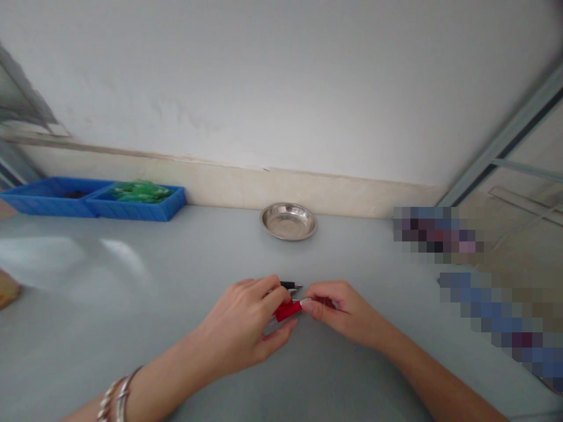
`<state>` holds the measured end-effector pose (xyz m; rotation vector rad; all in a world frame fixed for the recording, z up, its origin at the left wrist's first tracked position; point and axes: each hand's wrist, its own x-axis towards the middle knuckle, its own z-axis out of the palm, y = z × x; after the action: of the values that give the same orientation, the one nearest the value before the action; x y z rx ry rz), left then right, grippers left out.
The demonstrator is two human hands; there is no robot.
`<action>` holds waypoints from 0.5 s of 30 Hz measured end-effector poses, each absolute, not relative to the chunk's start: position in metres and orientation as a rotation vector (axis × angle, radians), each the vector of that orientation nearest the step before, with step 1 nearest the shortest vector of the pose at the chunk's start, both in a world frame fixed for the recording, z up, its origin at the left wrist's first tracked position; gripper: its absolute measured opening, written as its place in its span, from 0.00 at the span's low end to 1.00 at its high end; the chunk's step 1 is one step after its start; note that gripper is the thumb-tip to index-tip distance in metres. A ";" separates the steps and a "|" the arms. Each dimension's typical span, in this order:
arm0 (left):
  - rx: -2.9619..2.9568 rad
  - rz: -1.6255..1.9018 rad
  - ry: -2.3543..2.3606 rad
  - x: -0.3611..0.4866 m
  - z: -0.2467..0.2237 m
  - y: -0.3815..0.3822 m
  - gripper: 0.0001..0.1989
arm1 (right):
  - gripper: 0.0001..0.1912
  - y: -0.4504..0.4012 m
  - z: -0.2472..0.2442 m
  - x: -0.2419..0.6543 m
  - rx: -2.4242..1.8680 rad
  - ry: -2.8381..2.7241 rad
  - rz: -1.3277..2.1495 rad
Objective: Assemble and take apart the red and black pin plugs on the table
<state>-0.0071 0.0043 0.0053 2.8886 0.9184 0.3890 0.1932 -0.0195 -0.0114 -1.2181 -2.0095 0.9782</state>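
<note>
A red pen point(288, 310) with a pale, silvery tip end lies between my two hands, low over the grey table. My left hand point(248, 319) curls around its body from the left, the thumb below and the fingers above. From the other side, my right hand point(341, 308) pinches the tip end between thumb and forefinger. Just behind the red pen, a black pen point(290, 285) with a metal point shows past my left fingers; its rear part is hidden. I cannot tell whether my left hand touches the black pen.
A round steel dish point(288, 235) stands near the wall beyond my hands. At the back left, a blue two-part tray point(132, 212) holds green plastic-looking pieces point(141, 190) and something dark. Blurred-out items lie along the right edge. A yellowish object point(7, 290) sits at the far left.
</note>
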 end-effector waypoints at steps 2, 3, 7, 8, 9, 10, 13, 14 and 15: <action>2.913 0.374 0.953 -0.007 0.005 0.004 0.07 | 0.15 -0.019 -0.011 0.194 -1.230 -1.993 0.965; 2.929 0.363 0.966 -0.007 0.005 0.004 0.07 | 0.16 -0.019 -0.011 0.194 -1.237 -1.984 0.958; 2.968 0.398 0.947 -0.007 0.005 0.006 0.09 | 0.16 -0.019 -0.009 0.196 -1.265 -1.954 0.960; 2.972 0.408 0.934 -0.007 0.005 0.006 0.10 | 0.16 -0.019 -0.009 0.196 -1.265 -1.948 0.965; 2.977 0.416 0.923 -0.007 0.005 0.006 0.11 | 0.16 -0.019 -0.009 0.196 -1.266 -1.941 0.970; 2.983 0.427 0.917 -0.007 0.004 0.006 0.12 | 0.16 -0.019 -0.009 0.196 -1.269 -1.934 0.974; 2.995 0.456 0.906 -0.006 0.004 0.006 0.13 | 0.17 -0.019 -0.009 0.195 -1.276 -1.925 0.979; 2.995 0.466 0.902 -0.006 0.004 0.006 0.13 | 0.18 -0.019 -0.010 0.195 -1.275 -1.928 0.978; 2.994 0.472 0.894 -0.006 0.004 0.005 0.12 | 0.19 -0.019 -0.010 0.195 -1.272 -1.933 0.974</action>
<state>-0.0064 0.0052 0.0039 2.9937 0.8940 0.4724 0.1952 -0.0187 -0.0103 -1.2717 -1.9334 0.9739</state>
